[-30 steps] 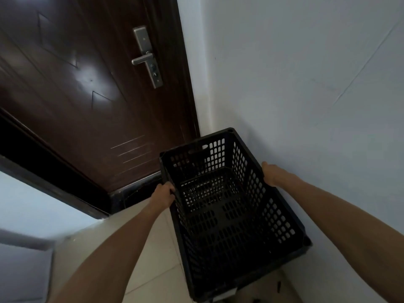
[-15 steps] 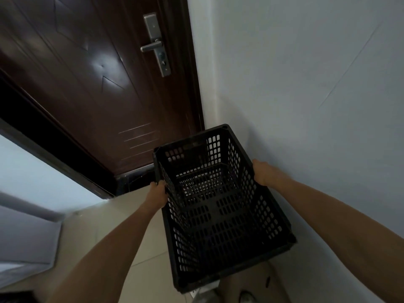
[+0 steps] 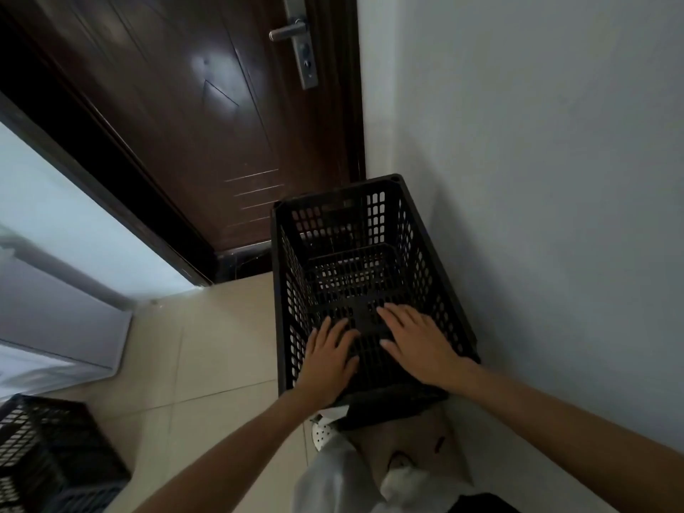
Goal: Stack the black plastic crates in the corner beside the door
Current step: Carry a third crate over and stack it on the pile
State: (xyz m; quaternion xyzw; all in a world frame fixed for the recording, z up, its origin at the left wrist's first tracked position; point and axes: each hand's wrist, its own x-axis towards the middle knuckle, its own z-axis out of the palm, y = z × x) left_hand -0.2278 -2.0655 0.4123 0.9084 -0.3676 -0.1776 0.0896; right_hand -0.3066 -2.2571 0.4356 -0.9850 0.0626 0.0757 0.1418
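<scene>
A black perforated plastic crate (image 3: 355,231) stands in the corner between the dark brown door (image 3: 207,124) and the white wall, its long side along the wall. Both of my hands are inside it. My left hand (image 3: 327,359) lies flat on the crate's slotted floor near the front left, fingers spread. My right hand (image 3: 418,340) lies flat beside it, fingers straight and pointing toward the door. Whether another crate sits underneath cannot be told. A second black crate (image 3: 48,453) stands on the floor at the lower left.
The door's metal handle (image 3: 292,31) is above the crate. The white wall (image 3: 536,179) runs along the right. Beige floor tiles (image 3: 214,346) lie left of the crate. A white panel (image 3: 55,320) leans at the left. My white slipper (image 3: 322,435) shows below.
The crate has come down into the corner. Both hands let go of its side rims and moved inside, now flat on its floor. The view tilted downward.
</scene>
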